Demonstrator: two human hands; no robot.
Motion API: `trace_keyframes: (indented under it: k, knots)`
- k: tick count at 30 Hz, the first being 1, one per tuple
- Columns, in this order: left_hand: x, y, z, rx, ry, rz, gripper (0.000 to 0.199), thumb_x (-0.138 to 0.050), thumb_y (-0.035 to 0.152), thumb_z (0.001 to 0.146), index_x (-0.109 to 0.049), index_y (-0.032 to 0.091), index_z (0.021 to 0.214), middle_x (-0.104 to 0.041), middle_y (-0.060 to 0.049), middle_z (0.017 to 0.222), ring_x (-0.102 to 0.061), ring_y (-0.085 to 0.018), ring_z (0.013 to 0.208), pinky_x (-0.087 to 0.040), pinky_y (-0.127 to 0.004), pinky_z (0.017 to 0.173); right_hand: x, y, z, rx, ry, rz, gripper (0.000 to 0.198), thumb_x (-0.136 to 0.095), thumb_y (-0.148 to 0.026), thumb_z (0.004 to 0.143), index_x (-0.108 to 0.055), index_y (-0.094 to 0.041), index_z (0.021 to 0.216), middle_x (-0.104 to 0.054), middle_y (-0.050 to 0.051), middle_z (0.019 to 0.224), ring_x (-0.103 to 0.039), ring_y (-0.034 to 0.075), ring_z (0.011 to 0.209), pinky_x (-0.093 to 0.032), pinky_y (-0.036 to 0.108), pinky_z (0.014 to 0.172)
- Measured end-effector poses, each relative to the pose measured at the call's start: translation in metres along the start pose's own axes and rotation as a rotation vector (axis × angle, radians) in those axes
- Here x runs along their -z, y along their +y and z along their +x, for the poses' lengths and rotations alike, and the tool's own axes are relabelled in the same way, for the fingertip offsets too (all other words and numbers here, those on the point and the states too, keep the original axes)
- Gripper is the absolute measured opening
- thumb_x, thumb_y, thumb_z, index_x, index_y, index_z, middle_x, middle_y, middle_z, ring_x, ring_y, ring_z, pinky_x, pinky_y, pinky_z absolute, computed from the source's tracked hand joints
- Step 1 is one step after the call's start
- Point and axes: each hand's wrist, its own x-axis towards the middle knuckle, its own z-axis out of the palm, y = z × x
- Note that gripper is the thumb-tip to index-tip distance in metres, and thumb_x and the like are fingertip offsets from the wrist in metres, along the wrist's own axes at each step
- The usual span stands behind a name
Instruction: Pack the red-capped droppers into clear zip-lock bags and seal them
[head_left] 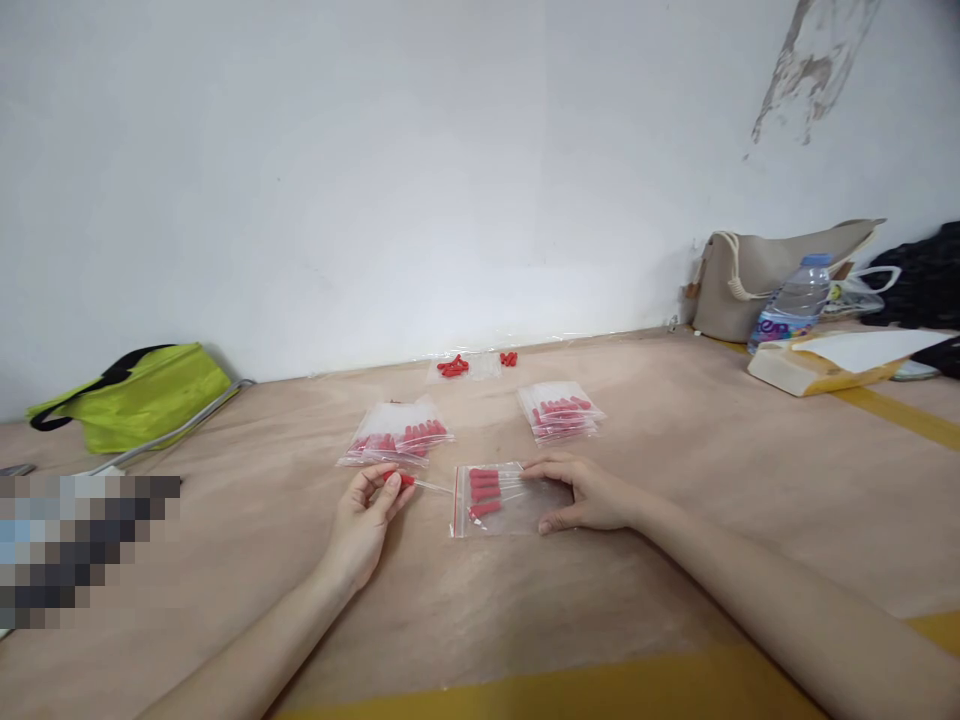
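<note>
My left hand [375, 510] is closed in a pinch around the red bulb of a dropper [400, 479]. Its thin clear tube points right, with the tip at the mouth of a clear zip bag [517, 515]. Several droppers with red bulbs [484, 486] lie side by side inside that bag. At the bag's far right end, my right hand [581, 495] spans it, fingertips at the upper edge and thumb at the lower edge. Behind my hands lie two stacks of filled zip bags, a left stack [397, 430] and a right stack [559, 410].
Loose red bulbs [453, 367] lie on clear plastic near the wall, with a smaller cluster [508, 359] beside them. A lime-green pouch [150, 400] is at left. At right stand a grey bag [739, 280], a water bottle [795, 305] and a yellow-and-white packet [817, 365].
</note>
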Motion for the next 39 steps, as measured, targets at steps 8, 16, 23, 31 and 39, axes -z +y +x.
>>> trace_keyframes:
  k: [8, 16, 23, 31, 39]
  knots:
    - [0.003, 0.011, -0.005, 0.199, -0.199, 0.096, 0.023, -0.073, 0.023, 0.056, -0.056, 0.014, 0.069, -0.062, -0.001, 0.073, -0.060, -0.012, 0.076, -0.048, -0.027, 0.080, 0.001, 0.000, 0.000, 0.017, -0.004, -0.020, 0.068, -0.068, -0.053, 0.058, -0.051, -0.024, 0.117, -0.050, 0.008, 0.118, -0.044, 0.024, 0.109, -0.035, 0.040, 0.093]
    - [0.009, 0.018, -0.005, 0.258, -0.466, 0.446, 0.020, -0.070, 0.028, 0.059, -0.058, 0.017, 0.071, -0.064, -0.001, 0.068, -0.059, -0.012, 0.059, -0.045, -0.022, 0.053, 0.001, 0.001, 0.000, 0.013, -0.005, -0.011, 0.068, -0.068, -0.052, 0.057, -0.051, -0.025, 0.116, -0.050, 0.007, 0.118, -0.045, 0.025, 0.109, -0.036, 0.040, 0.093]
    - [-0.012, 0.006, -0.009, 0.072, -0.462, 0.533, 0.019, -0.073, 0.026, 0.055, -0.062, 0.017, 0.068, -0.063, -0.001, 0.062, -0.056, -0.011, 0.055, -0.043, -0.021, 0.052, 0.001, 0.001, 0.000, 0.014, -0.005, -0.019, 0.068, -0.067, -0.053, 0.057, -0.051, -0.024, 0.116, -0.050, 0.007, 0.118, -0.045, 0.024, 0.109, -0.035, 0.039, 0.093]
    - [-0.028, 0.011, -0.006, 0.254, -0.487, 0.436, 0.027, -0.069, 0.031, 0.060, -0.064, 0.015, 0.081, -0.067, -0.007, 0.081, -0.062, -0.017, 0.071, -0.048, -0.031, 0.070, 0.001, 0.000, -0.001, 0.029, 0.007, -0.033, 0.066, -0.068, -0.052, 0.058, -0.052, -0.024, 0.115, -0.051, 0.007, 0.116, -0.045, 0.024, 0.108, -0.035, 0.038, 0.093]
    - [-0.040, 0.003, -0.021, 0.063, -0.542, 0.492, 0.060, -0.074, 0.026, 0.054, -0.046, 0.019, 0.107, -0.058, -0.003, 0.084, -0.055, -0.012, 0.070, -0.046, -0.027, 0.067, -0.001, 0.000, -0.001, 0.050, 0.033, -0.036, 0.065, -0.068, -0.051, 0.058, -0.052, -0.023, 0.115, -0.050, 0.008, 0.115, -0.046, 0.023, 0.106, -0.037, 0.037, 0.091]
